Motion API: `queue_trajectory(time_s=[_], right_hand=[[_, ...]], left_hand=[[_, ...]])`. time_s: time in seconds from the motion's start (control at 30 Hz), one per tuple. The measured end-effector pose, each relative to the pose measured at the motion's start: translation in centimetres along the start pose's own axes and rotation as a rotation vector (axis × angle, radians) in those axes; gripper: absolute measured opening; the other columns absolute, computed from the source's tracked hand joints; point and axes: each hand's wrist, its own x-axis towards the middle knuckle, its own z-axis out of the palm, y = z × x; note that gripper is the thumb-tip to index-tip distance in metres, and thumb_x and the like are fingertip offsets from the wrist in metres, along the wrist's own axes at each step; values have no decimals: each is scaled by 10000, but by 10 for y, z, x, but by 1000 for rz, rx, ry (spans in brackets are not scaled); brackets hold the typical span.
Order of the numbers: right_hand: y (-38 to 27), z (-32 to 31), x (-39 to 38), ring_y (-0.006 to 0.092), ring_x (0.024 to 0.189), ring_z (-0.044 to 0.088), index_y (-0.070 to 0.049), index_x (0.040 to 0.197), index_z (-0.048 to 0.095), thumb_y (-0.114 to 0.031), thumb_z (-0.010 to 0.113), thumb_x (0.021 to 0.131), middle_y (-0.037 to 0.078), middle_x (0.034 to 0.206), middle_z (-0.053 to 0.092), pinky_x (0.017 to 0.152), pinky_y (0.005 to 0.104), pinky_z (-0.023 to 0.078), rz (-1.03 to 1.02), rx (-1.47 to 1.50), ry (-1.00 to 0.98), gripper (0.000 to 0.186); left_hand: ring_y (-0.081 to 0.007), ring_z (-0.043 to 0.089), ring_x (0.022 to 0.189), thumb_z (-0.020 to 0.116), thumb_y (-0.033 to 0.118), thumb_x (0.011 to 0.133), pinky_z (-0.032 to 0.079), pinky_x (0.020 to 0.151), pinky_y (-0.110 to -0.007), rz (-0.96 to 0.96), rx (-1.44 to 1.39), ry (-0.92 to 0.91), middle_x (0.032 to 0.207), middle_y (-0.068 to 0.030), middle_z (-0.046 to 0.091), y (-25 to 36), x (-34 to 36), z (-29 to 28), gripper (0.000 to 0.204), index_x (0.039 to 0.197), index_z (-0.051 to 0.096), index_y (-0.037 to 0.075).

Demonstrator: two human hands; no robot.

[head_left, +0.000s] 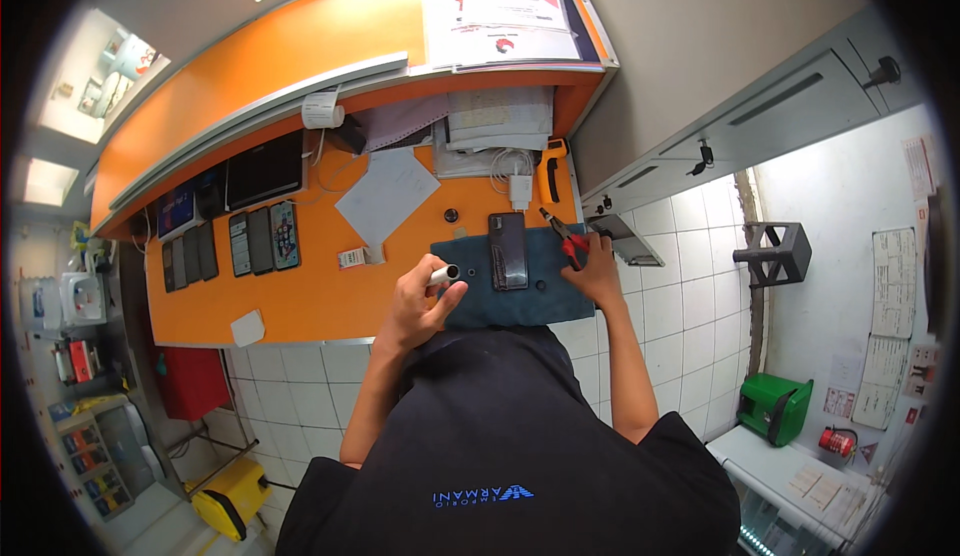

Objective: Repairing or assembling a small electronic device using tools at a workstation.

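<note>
Two hands working: left hand gripping white tube; right hand closing on red-handled pliers; tube slipping risks striking phone between them.

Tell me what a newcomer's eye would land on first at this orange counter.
The bright orange counter stands out first, with a dark blue mat at its near edge and a dark phone lying flat on the mat. The left hand holds a small white tube beside the mat, while the right hand rests on red-handled pliers at the mat's right end. A row of phones lines the counter's left side.
</note>
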Motion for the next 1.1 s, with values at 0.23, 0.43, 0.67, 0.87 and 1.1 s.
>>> queue_trajectory(time_s=[0.23, 0.43, 0.67, 0.87, 1.1], right_hand=[[-76, -116, -13, 319, 860, 669, -62, 1134, 572, -177, 758, 619, 89, 955, 632, 738, 405, 557, -641, 66, -11, 560], [-139, -189, -35, 240, 777, 681, -77, 1022, 632, -95, 820, 529, 63, 906, 660, 667, 349, 565, -919, -59, 102, 528], [-149, -203, -35, 200, 736, 632, -93, 1026, 657, -154, 866, 527, 32, 898, 632, 623, 338, 531, -1043, -287, 109, 544], [-161, -208, -46, 140, 701, 580, -105, 1031, 672, -208, 857, 672, 20, 878, 611, 573, 276, 483, -1143, -547, 165, 417], [-174, -214, -49, 109, 634, 528, -82, 1012, 682, -197, 784, 767, 19, 853, 608, 500, 238, 422, -1290, -724, 271, 289]], left_hand=[[-159, 366, 448, 753, 220, 884, 317, 448, -304, 131, 130, 50, 529, -40, 377, 21, 18, 7, 367, 671, 505, 53], [-200, 356, 397, 755, 232, 887, 306, 417, -322, 203, 191, 91, 483, -65, 367, 34, 28, 16, 436, 621, 457, 59], [-219, 430, 392, 750, 240, 888, 330, 415, -343, 287, 304, 84, 480, -68, 418, 37, 29, 19, 428, 614, 464, 76], [-235, 503, 407, 687, 311, 934, 356, 409, -353, 294, 598, 30, 490, -66, 472, 44, 24, 19, 445, 617, 465, 91], [-296, 524, 410, 659, 319, 950, 393, 416, -388, 153, 569, -11, 470, -95, 489, 65, 13, 18, 437, 616, 506, 82]])
